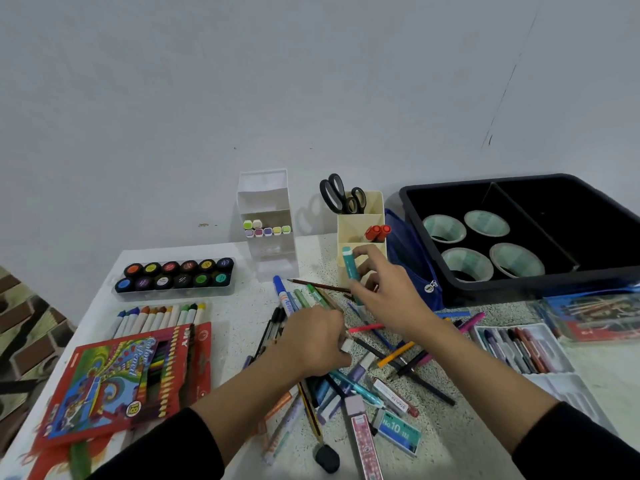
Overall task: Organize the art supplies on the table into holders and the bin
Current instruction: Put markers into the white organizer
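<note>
Matt speckled desk (460,441). Smooth black plastic bin (519,288), slight gloss, far right corner. Clear plastic holder (265,199), far edge. Blue cloth pouch (405,265). Glossy printed card pencil box (104,386), left edge.

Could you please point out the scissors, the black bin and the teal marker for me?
scissors (346,207): head view, where the black handles meet.
black bin (519,286): head view, its near wall.
teal marker (350,268): head view, its barrel below the cap.

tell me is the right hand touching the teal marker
Touching. The head view shows the right hand pinching the teal marker in front of the cream holder.
</note>
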Available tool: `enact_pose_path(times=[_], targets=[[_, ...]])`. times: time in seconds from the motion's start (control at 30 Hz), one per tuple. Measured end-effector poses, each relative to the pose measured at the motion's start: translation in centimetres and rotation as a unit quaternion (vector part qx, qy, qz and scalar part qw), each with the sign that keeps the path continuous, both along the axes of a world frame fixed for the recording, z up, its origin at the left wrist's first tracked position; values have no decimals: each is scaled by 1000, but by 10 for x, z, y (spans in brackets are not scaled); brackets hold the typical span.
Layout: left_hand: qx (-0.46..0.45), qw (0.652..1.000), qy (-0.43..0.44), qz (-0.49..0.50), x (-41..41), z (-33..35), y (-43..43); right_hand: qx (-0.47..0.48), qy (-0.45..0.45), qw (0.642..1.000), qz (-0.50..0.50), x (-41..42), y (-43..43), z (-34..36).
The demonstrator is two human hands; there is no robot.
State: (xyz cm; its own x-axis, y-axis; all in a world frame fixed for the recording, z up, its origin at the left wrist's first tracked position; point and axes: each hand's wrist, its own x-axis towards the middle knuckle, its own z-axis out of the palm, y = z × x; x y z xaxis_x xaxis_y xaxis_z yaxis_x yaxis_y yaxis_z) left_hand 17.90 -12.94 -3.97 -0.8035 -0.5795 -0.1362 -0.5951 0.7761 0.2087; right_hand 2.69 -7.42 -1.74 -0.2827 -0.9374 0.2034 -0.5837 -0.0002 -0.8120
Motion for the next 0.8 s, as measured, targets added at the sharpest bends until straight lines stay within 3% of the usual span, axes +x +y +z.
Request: enact_pose_path(times=[0.13,0.27,0.4,0.57,0.8], targets=[[113,986,106,57,8,10,-8,-28,-1,1000,2,3,-9,13],[168,960,190,115,21,27,-24,-65,-7,998,-3,8,-17,30],[246,932,214,158,30,41,-35,-61,-2,998,11,15,-23,38],[274,922,215,169,42,49,-38,-3,-16,999,34,16,-29,33],[270,877,346,196,64,75,-61,-31,-66,997,25,21,-36,38]])
